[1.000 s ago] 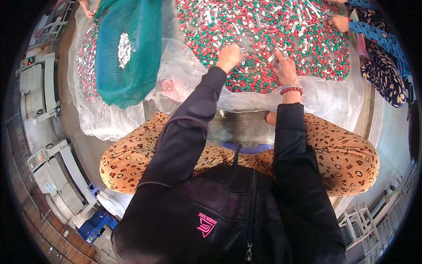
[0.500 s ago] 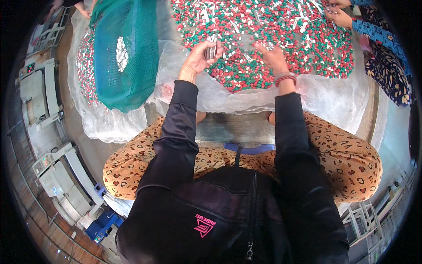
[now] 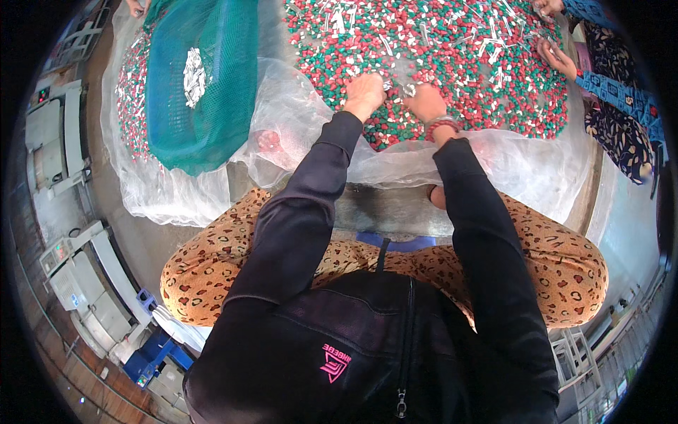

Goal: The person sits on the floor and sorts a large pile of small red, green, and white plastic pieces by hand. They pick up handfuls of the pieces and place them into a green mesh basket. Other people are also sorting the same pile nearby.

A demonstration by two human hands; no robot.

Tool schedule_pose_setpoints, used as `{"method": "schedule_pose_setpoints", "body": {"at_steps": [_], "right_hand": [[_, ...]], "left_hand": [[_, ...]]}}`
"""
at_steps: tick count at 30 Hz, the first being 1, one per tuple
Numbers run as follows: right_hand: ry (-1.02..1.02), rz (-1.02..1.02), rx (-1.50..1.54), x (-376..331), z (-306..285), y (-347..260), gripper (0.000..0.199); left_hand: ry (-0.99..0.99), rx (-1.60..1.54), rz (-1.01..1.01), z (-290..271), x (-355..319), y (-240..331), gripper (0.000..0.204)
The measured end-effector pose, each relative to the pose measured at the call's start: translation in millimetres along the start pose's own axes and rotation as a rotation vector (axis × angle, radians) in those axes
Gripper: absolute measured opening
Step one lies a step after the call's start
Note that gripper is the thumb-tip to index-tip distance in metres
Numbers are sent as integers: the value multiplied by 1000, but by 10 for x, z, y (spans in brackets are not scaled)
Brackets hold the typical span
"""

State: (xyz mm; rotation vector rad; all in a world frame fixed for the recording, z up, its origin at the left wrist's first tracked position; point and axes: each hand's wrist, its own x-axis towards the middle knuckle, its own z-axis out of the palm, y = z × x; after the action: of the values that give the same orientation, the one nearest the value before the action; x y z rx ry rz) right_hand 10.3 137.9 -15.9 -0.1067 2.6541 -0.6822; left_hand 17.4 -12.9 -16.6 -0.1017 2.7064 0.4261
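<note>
Both my hands are over a wide spread of small red, green and white pieces (image 3: 494,99). My left hand (image 3: 364,95) is closed around a bundle of slim clear, silvery strips; only a shiny end shows past the fingers. Close beside it on the right, my right hand (image 3: 426,103), with a red bracelet (image 3: 442,126) at the wrist, has its fingers bent together. Something small and shiny shows at its fingertips, too small to name for certain. More pale strips (image 3: 491,48) lie scattered over the pieces.
At the left stands a blue basket (image 3: 152,134) draped in green netting (image 3: 244,92), with a pile of white strips (image 3: 193,78) inside. White sheeting (image 3: 282,92) lies under the pieces. At the right, another person's hand (image 3: 558,60) reaches over the spread. Machines (image 3: 56,155) line the left side.
My left hand has moved right and turned over, hiding most of the bundle. My right hand has come down and left, its fingers now bent. The other person's hands have shifted.
</note>
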Motion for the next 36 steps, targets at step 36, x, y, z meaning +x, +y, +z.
{"method": "schedule_pose_setpoints", "body": {"at_steps": [36], "right_hand": [[-317, -108, 2324, -457, -756, 370, 64]], "left_hand": [[-61, 246, 297, 144, -29, 476, 16]]}}
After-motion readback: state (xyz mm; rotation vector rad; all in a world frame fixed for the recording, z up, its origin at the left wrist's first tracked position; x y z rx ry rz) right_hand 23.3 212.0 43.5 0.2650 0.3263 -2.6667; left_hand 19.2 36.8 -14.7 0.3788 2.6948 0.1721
